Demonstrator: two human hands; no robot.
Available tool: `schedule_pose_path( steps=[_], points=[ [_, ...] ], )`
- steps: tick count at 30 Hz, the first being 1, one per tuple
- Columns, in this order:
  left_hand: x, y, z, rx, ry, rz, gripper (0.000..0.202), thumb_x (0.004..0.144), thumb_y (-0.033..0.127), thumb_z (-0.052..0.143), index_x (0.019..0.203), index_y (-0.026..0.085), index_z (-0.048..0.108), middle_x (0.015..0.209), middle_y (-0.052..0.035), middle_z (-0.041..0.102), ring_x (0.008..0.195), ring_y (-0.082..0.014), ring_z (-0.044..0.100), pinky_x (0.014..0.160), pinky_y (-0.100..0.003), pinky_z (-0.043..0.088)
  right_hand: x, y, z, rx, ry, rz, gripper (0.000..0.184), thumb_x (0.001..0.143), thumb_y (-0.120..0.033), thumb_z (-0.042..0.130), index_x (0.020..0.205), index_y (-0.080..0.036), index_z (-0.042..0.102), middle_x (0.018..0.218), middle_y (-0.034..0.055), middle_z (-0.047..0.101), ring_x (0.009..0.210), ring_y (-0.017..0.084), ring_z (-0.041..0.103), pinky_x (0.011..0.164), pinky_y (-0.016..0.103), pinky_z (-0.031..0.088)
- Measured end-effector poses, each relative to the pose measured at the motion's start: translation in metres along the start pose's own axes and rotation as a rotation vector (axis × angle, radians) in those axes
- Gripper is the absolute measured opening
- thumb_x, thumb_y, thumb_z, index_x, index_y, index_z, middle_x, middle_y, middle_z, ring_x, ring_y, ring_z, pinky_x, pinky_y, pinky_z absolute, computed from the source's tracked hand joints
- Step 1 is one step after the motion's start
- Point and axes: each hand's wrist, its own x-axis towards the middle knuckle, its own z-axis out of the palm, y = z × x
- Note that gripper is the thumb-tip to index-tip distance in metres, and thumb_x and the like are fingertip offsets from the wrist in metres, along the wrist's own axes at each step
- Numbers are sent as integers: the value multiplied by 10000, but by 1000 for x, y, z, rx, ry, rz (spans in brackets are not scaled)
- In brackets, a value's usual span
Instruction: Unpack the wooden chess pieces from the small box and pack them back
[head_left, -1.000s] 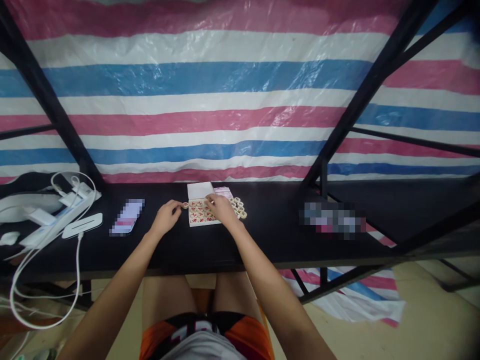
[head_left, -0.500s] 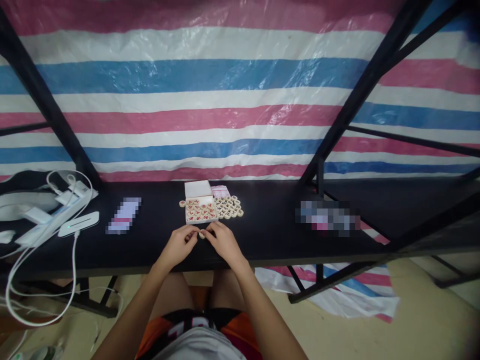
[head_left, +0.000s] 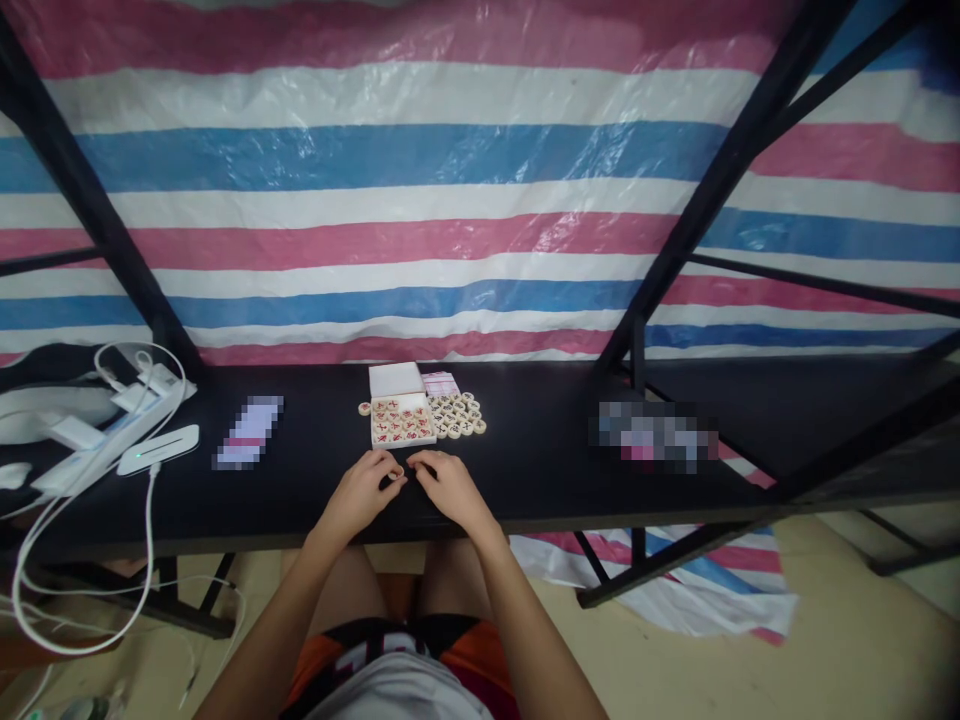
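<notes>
In front of the box, my left hand [head_left: 364, 490] pinches a round Chinese chess piece [head_left: 395, 475] between thumb and fingers. Just to its right, my right hand [head_left: 446, 485] rests low over the black table with bent fingers slightly apart and nothing visible in them. Beyond both hands lies a small white box [head_left: 403, 442], its lid [head_left: 396, 379] folded back. Rows of red-marked pieces [head_left: 401, 424] fill most of it. Several dark-marked pieces [head_left: 457, 414] lie grouped against its right side, and a single piece [head_left: 364, 408] sits off its left side.
A pink-and-white paper [head_left: 441, 384] lies behind the dark-marked pieces. A phone-like blurred object [head_left: 249, 432] is to the left, near a white device [head_left: 158, 449] and a cabled power strip [head_left: 112, 430]. Another blurred item [head_left: 656, 435] lies right. Black metal posts [head_left: 675, 230] frame the table.
The chess piece has gone from between both hands into my left hand alone, shifting slightly left. My right hand's fingers have come off it, leaving a small gap between the hands.
</notes>
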Motion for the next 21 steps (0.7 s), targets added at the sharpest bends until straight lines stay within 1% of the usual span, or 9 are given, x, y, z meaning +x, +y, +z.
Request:
schedule_pose_path(
  steps=[5,7,9,12,15,18,21],
  points=[
    [-10,3,2,101,58,-64,69,839,179,491,810,197,551,859,-18,563,814,-164,535,762,-297,448,0,2,2,-35,-12,-18,228,858,-182,499,1003,-234,667,956,26,684,880,162,612,815,287,452],
    [-15,0,0,143,78,-90,79,837,166,479,804,194,545,857,-26,565,817,-175,526,766,-310,444,0,2,2,-33,-10,-14,227,862,-186,495,1004,-235,665,956,25,681,870,159,608,808,283,451],
    [-16,-8,-5,166,93,-126,96,839,159,470,794,191,549,853,-34,572,830,-184,523,785,-321,443,-1,2,2,-28,-7,-14,226,864,-186,491,998,-234,666,946,24,679,868,157,606,814,281,446],
    [-10,-24,-15,216,119,-185,112,837,159,475,807,189,578,862,-46,585,860,-200,526,814,-333,441,-1,2,2,-39,-8,-17,222,861,-187,496,994,-236,668,921,20,676,861,156,604,813,281,441],
    [3,-35,-20,265,112,-211,149,848,184,479,895,182,620,947,-69,588,916,-214,532,827,-333,445,-1,2,2,-44,-8,-17,219,862,-189,498,992,-240,667,917,16,674,858,157,601,807,281,438],
    [14,-36,-17,305,87,-243,216,868,235,475,1004,180,634,1006,-84,573,964,-225,540,821,-330,453,-1,2,2,-44,-4,-14,220,865,-188,492,990,-238,666,918,17,671,853,153,598,809,280,436],
    [18,-34,-13,326,83,-249,250,870,240,471,1055,180,628,1015,-83,573,978,-223,546,837,-328,452,-1,1,2,-46,-3,-12,216,866,-190,493,988,-232,666,903,18,667,831,150,593,795,276,436]
  ],
)
